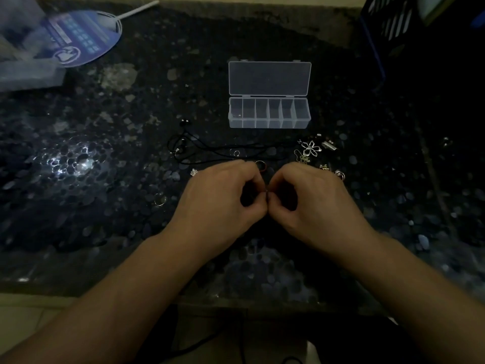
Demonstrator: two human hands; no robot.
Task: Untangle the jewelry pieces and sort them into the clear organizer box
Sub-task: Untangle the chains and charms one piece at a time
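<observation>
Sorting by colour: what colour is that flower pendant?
Silver flower pendant, clearest in head view.

Pretty dim shot. Both hands meet over the dark speckled table (105,143), left hand (223,195) and right hand (309,198) pinching some tiny jewelry piece (266,191) between the fingertips, too small to tell what. Clear organizer box (269,112) sits open behind them. Black cord (210,149) lies left, silver flower pendant (311,147) right. Blue hand fan (86,38) far left.

The organizer box (269,112) sits on the table (105,153) behind both hands (its lid lies open at the back). A cord (210,148) lies left of it, a flower charm (311,147) right. A fan (86,38) is far left.
</observation>
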